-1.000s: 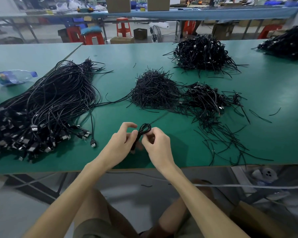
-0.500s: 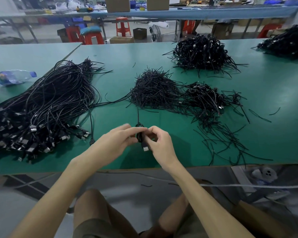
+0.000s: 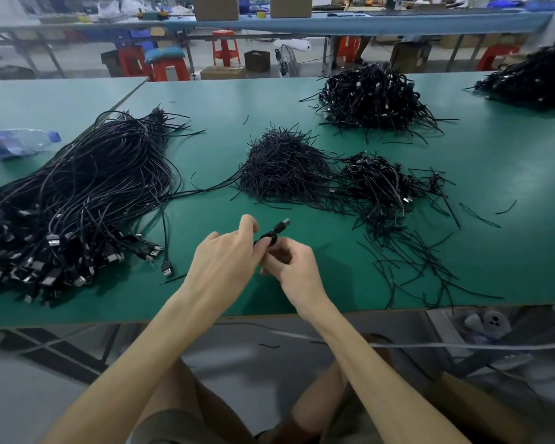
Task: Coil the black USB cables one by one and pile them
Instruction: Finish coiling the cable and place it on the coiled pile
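A green-topped worktable is abutted on the left by a second green table. A long blue bench is set behind, with cardboard boxes placed upon it. Red plastic stools are stood on the grey floor between.

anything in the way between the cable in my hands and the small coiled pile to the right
Nothing visible: mostly bare table lies between the cable and that pile; only thin loose ties lie flat nearby.

The left hand and right hand are seen bare, forearms uncovered; olive-grey shorts are worn above bare knees.
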The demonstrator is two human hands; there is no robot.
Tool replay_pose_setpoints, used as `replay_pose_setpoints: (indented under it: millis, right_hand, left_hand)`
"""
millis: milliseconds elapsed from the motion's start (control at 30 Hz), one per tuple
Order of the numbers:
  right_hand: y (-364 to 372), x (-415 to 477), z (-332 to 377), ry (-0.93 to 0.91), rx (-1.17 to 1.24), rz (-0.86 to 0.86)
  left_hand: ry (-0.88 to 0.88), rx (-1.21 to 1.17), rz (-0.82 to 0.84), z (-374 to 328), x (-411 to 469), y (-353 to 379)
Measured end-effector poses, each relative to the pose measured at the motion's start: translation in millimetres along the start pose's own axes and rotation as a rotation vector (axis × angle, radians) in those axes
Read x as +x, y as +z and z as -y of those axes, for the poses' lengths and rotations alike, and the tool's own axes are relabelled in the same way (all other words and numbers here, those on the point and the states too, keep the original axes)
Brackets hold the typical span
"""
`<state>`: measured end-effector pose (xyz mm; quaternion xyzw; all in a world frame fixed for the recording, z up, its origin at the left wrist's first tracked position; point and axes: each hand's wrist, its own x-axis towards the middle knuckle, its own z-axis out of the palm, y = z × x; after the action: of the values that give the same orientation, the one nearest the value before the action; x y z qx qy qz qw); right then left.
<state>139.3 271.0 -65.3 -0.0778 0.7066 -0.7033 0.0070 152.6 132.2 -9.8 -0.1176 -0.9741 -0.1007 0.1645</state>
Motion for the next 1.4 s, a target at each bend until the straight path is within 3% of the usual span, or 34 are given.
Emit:
replay_pose_setpoints:
  millis: [167, 267, 400, 500, 633, 867, 1000, 1133, 1300, 1400]
  right_hand:
    - [1.6, 1.2, -3.0, -0.019, -0.004, -0.035]
    - [2.1, 1.3, -3.7, -0.024, 0.044, -0.035]
    - [0.0, 2.7, -3.4, -0.023, -0.007, -0.046]
    - [-0.5, 3.2, -2.9, -0.018, -0.041, -0.028]
    - [-0.3, 2.0, -1.0, -0.018, -0.071, -0.003]
    - [1.6, 0.4, -0.7, -0.027, -0.142, 0.011]
    - [1.0, 1.5, -0.8, -0.025, -0.148, -0.019]
    - [1.4, 3.4, -3.0, -0.023, -0.155, -0.039]
    - [-0.2, 4.8, -3.8, -0.022, -0.157, -0.062]
    - [0.2, 5.5, -4.9, -0.041, -0.184, -0.04]
  left_hand:
    - [-0.129, -0.075, 0.107, -5.9, 4.6, -2.5]
    - [-0.223, -0.462, 0.227, 1.1, 7.7, -5.2]
    - [-0.041, -0.691, 0.405, 20.9, 10.5, -11.9]
    - [0.012, -0.588, 0.448, 30.9, 11.6, -12.5]
    - [0.047, -0.179, 0.322, 33.1, 11.3, -9.5]
    - [0.109, 0.122, 0.153, 25.7, 11.8, -2.6]
    - [-0.072, 0.056, 0.152, 15.7, 13.0, -1.4]
    - [-0.3, -0.454, 0.21, 12.5, 18.4, -2.1]
    - [-0.128, -0.694, 0.382, 28.0, 17.1, -4.9]
    - [-0.041, -0.58, 0.427, 39.9, 17.6, -6.4]
